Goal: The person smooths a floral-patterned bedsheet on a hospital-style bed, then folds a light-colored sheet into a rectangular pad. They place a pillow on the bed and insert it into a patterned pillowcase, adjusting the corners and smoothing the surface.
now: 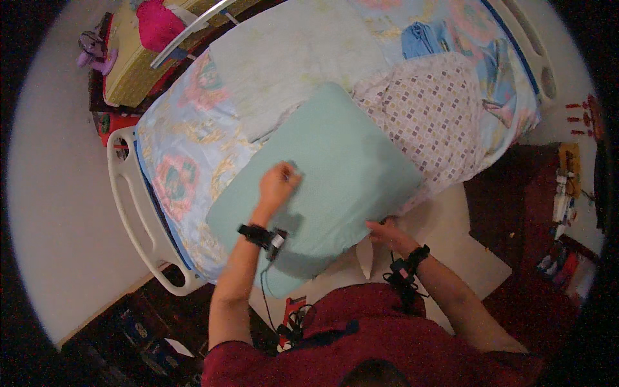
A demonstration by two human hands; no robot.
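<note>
A mint-green pillow (338, 150) lies aslant across the near side of a bed. My left hand (279, 184) is over its upper surface with curled fingers; blur hides whether they pinch the cloth. At the pillow's near right edge, my right hand (389, 236) grips the border, its fingertips partly hidden. Green fabric (285, 280) hangs down at the near left, over the bed's side. Each wrist wears a black strap with a small wired device.
A floral sheet (188, 140) covers the bed, with a pale cloth (300, 58), a diamond-patterned cloth (430, 111) and blue fabric (420, 41) on top. Plastic end boards (128, 193) and a metal side rail (193, 31) bound it. A pink item (157, 24) rests beyond the rail.
</note>
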